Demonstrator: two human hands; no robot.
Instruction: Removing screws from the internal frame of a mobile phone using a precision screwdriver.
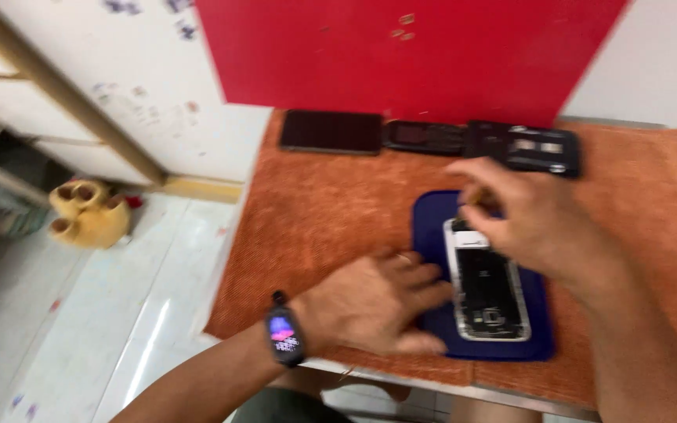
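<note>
An opened phone with its insides showing lies on a dark blue mat. My left hand rests flat on the mat's left edge, fingers spread, touching the phone's left side. A dark smartwatch is on that wrist. My right hand hovers over the phone's top end, fingers curled around something small and yellowish that is too blurred to name.
An orange cloth covers the small table. Along its back edge lie a dark screen panel, a black frame and a black back cover. A red board stands behind. A yellow toy sits on the floor at left.
</note>
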